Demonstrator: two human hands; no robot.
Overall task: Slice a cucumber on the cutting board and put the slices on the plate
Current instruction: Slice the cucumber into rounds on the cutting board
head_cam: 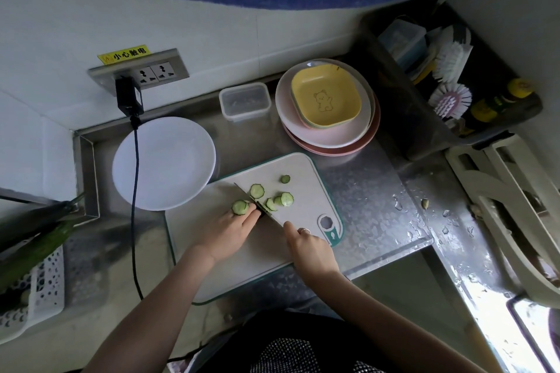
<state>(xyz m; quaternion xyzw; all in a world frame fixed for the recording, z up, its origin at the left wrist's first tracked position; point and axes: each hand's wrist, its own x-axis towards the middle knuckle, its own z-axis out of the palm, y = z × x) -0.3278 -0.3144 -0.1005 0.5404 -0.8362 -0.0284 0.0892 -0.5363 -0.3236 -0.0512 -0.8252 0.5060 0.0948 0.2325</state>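
On the cutting board (298,166), my left hand (230,228) curls its fingers over the last cucumber stub (240,207), pinning it near the board's left edge. My right hand (309,247) grips the knife (257,204), its blade lying against the stub's right face, so the next cut falls just left. Cut slices (280,199) lie right of the blade; the white plate (165,160) waits at the board's far-left corner.
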